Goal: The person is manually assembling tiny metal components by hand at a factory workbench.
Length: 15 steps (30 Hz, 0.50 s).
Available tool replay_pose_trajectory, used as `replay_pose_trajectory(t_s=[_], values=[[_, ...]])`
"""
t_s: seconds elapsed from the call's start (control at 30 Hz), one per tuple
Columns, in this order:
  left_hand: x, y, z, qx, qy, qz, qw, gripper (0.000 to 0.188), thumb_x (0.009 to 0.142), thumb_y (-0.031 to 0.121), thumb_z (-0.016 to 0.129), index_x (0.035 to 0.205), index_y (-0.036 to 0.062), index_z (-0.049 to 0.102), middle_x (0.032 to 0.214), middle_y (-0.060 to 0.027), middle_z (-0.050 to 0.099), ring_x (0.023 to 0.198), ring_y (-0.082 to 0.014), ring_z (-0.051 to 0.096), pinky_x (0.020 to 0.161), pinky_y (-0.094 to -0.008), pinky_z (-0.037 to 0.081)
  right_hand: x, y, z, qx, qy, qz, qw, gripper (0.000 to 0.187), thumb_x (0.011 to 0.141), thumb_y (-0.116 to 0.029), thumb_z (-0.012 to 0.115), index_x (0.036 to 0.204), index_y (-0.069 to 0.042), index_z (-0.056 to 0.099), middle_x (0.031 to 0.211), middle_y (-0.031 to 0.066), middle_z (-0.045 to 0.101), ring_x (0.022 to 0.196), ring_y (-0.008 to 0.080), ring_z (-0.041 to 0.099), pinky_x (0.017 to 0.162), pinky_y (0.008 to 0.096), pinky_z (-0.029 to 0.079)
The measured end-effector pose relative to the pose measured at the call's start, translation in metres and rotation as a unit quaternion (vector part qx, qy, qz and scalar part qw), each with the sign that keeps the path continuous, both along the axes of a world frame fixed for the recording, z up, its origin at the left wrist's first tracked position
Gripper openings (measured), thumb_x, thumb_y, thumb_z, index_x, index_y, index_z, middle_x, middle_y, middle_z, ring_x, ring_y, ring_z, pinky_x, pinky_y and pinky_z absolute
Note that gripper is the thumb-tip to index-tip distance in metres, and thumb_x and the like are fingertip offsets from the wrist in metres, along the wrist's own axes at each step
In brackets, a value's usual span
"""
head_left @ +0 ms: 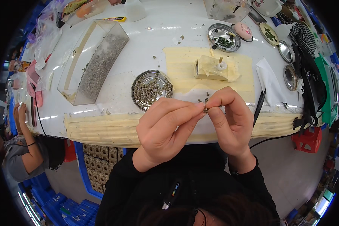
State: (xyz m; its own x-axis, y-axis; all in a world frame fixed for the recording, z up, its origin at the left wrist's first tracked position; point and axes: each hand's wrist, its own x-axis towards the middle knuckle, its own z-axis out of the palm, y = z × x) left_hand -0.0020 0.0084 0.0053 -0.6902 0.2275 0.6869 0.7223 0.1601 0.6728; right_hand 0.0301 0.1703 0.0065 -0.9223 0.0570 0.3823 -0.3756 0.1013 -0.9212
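Observation:
My left hand (167, 126) and my right hand (232, 122) meet over the table's near edge, thumbs and index fingers pinched together. Between the fingertips is a small brass-coloured metal part (205, 110), mostly covered, so its exact kind is unclear. Just beyond the fingers lie a few similar dark little pieces (207, 94) on a pale sheet. A round steel dish (133, 98) full of small greyish metal parts stands beyond my left hand. Farther off, beyond my right hand, a tape-wrapped block (211, 69) bears an upright peg and a small white cup.
A clear bin (74, 71) of grey parts stands left. Back right are a steel dish (235, 30) with dark green pieces, a pink round object (243, 30) and a white cloth (268, 81). Below the table sits a blue crate (83, 165); another person's arm (32, 150) is far left.

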Motion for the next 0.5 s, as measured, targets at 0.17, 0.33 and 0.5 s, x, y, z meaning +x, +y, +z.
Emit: replay_pose_trajectory(t_s=[0.17,0.33,0.5], values=[[0.0002,0.0022,-0.0002,-0.023,0.063,0.03,0.997,0.028,0.069,-0.007,0.078,0.096,-0.0017,0.071,0.081,-0.0106,0.068,0.065,-0.0211,0.063,0.054,-0.0275,0.048,0.0017,0.0008,-0.0018,-0.041,-0.038,0.017,0.998,0.006,0.091,-0.004,0.064,0.093,0.001,0.063,0.083,0.0049,0.061,0.075,0.0113,0.055,0.07,0.024,0.045],[-0.001,0.0023,-0.0017,-0.003,0.039,0.025,0.999,0.026,0.069,-0.007,0.078,0.093,-0.0012,0.07,0.079,-0.01,0.068,0.065,-0.0198,0.062,0.055,-0.0273,0.048,0.0003,0.0014,-0.0003,-0.026,-0.032,0.011,0.999,0.006,0.09,-0.004,0.065,0.093,0.001,0.064,0.083,0.0059,0.062,0.075,0.0115,0.056,0.069,0.0242,0.045],[-0.0011,0.0001,-0.0036,0.04,-0.044,0.006,0.998,0.02,0.072,-0.008,0.077,0.089,-0.0013,0.069,0.077,-0.0089,0.067,0.063,-0.0164,0.06,0.056,-0.0256,0.047,-0.001,-0.0019,-0.0003,0.091,0.08,-0.065,0.991,0.01,0.082,0.003,0.069,0.092,0.0,0.068,0.082,0.0083,0.064,0.07,0.0163,0.058,0.063,0.0258,0.046]])
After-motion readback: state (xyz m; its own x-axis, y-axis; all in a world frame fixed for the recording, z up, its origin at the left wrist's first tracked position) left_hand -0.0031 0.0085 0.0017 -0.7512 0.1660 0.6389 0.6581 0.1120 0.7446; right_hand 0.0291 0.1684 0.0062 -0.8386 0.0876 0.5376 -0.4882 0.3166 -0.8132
